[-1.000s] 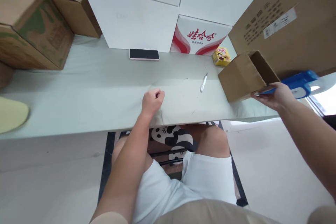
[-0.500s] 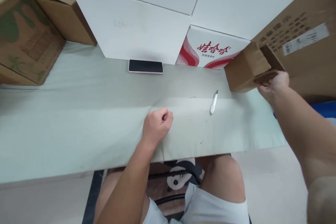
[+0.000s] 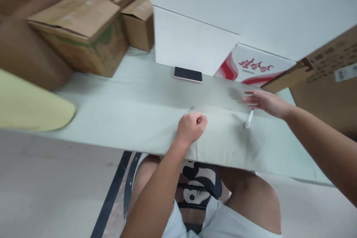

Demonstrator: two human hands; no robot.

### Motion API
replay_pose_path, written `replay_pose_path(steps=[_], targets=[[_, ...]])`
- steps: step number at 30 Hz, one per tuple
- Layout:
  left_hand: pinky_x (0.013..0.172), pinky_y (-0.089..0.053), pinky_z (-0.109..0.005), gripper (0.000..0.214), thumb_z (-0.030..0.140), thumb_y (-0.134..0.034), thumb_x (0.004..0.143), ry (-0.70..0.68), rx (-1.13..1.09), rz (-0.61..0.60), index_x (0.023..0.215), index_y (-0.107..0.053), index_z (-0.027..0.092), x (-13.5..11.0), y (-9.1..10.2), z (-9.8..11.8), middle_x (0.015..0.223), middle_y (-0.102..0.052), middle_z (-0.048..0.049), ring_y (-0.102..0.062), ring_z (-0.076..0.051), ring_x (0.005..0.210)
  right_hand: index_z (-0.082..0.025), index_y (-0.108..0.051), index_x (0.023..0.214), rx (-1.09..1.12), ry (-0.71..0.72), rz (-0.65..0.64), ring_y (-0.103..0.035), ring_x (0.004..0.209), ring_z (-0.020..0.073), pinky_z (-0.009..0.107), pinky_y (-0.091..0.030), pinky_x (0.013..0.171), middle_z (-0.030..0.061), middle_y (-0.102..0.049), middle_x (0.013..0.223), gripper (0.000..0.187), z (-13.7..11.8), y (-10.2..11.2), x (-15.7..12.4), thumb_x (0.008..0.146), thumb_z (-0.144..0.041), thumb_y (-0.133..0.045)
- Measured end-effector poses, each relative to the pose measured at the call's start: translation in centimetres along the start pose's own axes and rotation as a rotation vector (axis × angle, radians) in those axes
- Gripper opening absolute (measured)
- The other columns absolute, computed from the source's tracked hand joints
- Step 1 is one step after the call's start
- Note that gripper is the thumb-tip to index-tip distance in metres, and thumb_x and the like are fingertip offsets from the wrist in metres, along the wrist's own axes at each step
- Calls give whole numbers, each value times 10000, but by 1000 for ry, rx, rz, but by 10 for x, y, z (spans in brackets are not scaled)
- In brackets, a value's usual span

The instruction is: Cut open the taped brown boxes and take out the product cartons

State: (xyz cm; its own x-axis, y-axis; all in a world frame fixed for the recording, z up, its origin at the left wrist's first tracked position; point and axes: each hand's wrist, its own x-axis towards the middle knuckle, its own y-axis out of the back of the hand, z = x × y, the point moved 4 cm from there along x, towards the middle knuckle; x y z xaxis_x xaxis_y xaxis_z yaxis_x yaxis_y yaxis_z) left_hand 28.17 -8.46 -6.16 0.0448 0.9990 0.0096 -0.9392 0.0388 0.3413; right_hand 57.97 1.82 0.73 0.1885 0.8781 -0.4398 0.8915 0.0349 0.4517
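Observation:
My left hand (image 3: 192,126) rests on the pale green tablecloth (image 3: 134,119) in a closed fist, and nothing shows in it. Above the cloth on the right, my right hand (image 3: 267,103) is open with its fingers stretched out to the left, holding nothing. A white craft knife (image 3: 249,119) lies just below those fingers, its upper end close to or behind them. Past the right hand, a small brown cardboard box (image 3: 290,76) stands partly hidden against a large printed carton. A dark phone (image 3: 187,74) with a pink edge lies at the back of the table.
Several cardboard boxes (image 3: 80,15) stand at the back left, with a rounded yellow surface (image 3: 36,104) in front. White panels (image 3: 192,41) and a red-and-white printed carton (image 3: 255,66) line the back. The large carton (image 3: 329,89) borders the right side.
My right hand has let go of the small cardboard box and moved left, opening over the knife. The box now stands farther back. The view has turned left; my left fist stays closed.

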Motion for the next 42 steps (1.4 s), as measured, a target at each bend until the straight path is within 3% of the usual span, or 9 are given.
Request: replay_pose_path(steps=[4,9,13,16,22,29,33,36,42], targets=[[618,-218,-323,393,326,-493,887,47,-52,49,577,-275,221,-10,25,-5,549,-308,41,-288,-131,571,-228,-726,1131,-274,184,-155,-697,1137,225,420,-529,1082,94,-762,1142,268,-34,-69,-18,886,-325,-674],[607,-209,-334,376,282,-534,860,185,-24,41,556,-322,221,-14,46,-15,542,-344,30,-226,-143,551,-245,-702,1199,-783,685,-345,-686,1188,295,568,-541,1106,110,-718,1298,367,-92,-206,-32,863,-353,-602],[579,-223,-345,398,273,-559,839,218,-3,-11,529,-314,222,-16,53,-23,505,-356,14,-230,-146,515,-234,-601,1435,-846,950,-369,-537,1404,353,585,-403,1245,142,-534,1528,586,-152,-327,-48,856,-321,-613],[554,-220,-362,411,224,-552,801,196,-34,-2,512,-259,223,-17,60,-26,475,-380,-1,-253,-150,492,-222,-477,1545,-883,1288,-249,-431,1492,387,619,-401,1231,156,-447,1576,663,-205,-403,-66,892,-306,-551],[565,-218,-362,403,279,-560,796,254,-86,66,547,-249,216,-22,79,-33,501,-319,19,-229,-153,534,-253,-431,1543,-857,1368,-160,-339,1503,510,815,-308,1174,128,-381,1620,662,-257,-485,-67,925,-462,-543],[576,-221,-362,453,269,-568,818,321,-108,61,555,-203,221,-30,95,-34,517,-263,25,-172,-151,563,-155,-462,1485,-950,1309,-79,-204,1555,543,866,-322,1131,161,-236,1723,730,-260,-506,-84,852,-472,-637],[581,-221,-358,424,270,-543,864,271,-131,194,568,-242,229,-29,104,-32,524,-320,24,-227,-150,554,-153,-479,1453,-1010,1279,-92,-250,1584,461,805,-276,1217,152,-226,1735,630,-249,-482,-94,913,-468,-554],[603,-267,-348,385,297,-506,919,185,-148,428,606,-289,238,-33,118,-31,552,-411,18,-320,-149,562,-191,-483,1453,-934,1374,-121,-319,1572,428,761,-264,1245,139,-284,1720,585,-219,-426,-97,927,-443,-529],[786,-414,-364,338,334,-432,960,-247,-39,994,652,-324,243,-62,140,-25,672,-487,-28,-475,-186,723,-274,-493,1483,-820,1146,26,-386,1567,353,630,-311,1294,133,-441,1649,583,-124,-251,-98,931,-460,-516]])
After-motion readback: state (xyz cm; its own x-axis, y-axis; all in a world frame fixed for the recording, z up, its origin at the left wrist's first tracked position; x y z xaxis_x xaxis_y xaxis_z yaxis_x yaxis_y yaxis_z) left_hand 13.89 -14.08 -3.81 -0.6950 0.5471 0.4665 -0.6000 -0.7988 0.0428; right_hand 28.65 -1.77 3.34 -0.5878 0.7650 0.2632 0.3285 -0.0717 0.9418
